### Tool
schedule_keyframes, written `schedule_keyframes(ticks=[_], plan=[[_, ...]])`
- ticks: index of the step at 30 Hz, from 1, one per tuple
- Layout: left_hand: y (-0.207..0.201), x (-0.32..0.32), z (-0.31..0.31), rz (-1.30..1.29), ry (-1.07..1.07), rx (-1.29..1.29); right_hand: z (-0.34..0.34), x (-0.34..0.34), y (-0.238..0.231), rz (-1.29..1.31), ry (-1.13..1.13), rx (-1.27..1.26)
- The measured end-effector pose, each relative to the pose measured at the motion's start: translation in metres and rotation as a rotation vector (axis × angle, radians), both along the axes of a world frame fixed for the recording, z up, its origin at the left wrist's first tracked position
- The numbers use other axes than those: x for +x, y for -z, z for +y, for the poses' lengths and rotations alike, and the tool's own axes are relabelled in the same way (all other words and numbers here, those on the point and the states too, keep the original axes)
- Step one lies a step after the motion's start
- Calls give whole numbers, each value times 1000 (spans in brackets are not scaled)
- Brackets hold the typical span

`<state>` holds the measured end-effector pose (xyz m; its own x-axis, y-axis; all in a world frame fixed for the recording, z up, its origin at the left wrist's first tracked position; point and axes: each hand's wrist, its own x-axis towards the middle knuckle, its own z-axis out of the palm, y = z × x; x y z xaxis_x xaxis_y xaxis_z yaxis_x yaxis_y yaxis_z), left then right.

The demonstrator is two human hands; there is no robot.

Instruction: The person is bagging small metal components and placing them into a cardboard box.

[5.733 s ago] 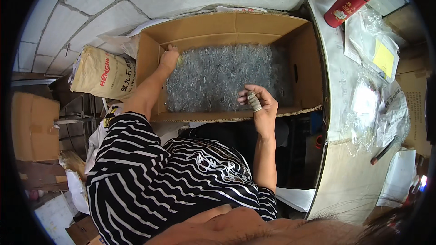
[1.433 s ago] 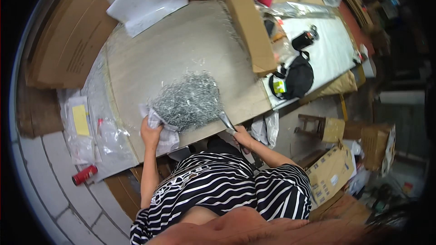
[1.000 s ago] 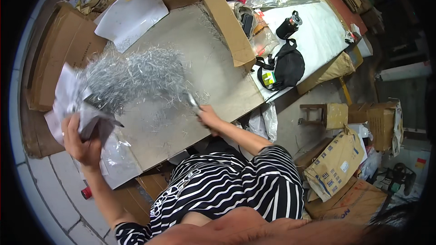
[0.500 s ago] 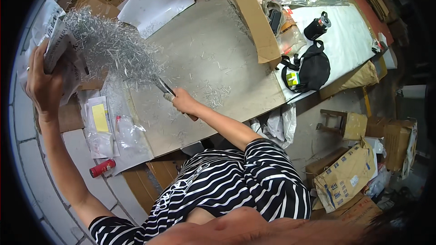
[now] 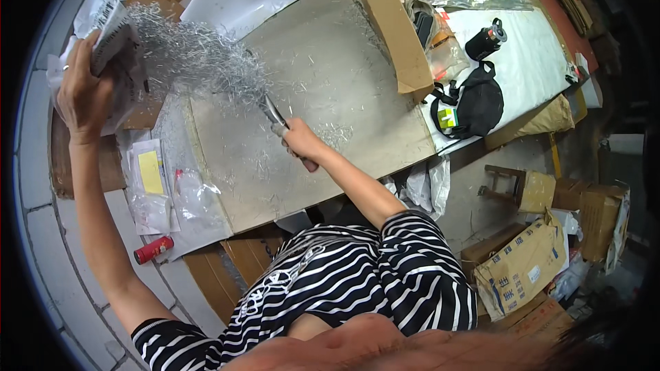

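Observation:
My left hand [image 5: 86,93], wearing a ring, is closed round the edge of a white printed plastic bag [image 5: 103,14] at the far left. A heap of thin silvery metal slivers [image 5: 196,58] stretches from the bag toward the middle of the cardboard-coloured work surface [image 5: 302,48]. My right hand [image 5: 302,140] grips a metal hand tool [image 5: 272,107] by its handle, which has a pale wrap round it. The tool's front end meets the near right end of the heap, and slivers hide its tip, so its exact kind is unclear.
Cardboard flaps [image 5: 388,27] border the surface. A white curved sheet [image 5: 240,0] lies behind the heap. To the right are a black bottle [image 5: 484,42] and a black bag [image 5: 478,103]. A red can [image 5: 153,250] and clear plastic packets [image 5: 196,196] sit at the left.
Both hands have shifted right in the picture, the left one with the bag and the right one with the tool. The near end of the sliver heap has also moved right.

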<state>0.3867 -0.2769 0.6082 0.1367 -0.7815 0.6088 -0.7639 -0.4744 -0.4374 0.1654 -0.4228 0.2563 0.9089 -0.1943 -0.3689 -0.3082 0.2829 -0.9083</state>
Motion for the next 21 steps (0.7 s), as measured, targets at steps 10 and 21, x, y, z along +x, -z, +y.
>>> schedule_keyframes(ticks=[10, 21], plan=[[-7, -9, -41, -38, 128, -25, -34, -36, -2, 48, 144, 150], [-11, -41, -72, 16, 288, -75, -44, -54, -1, 90, 273, 42]])
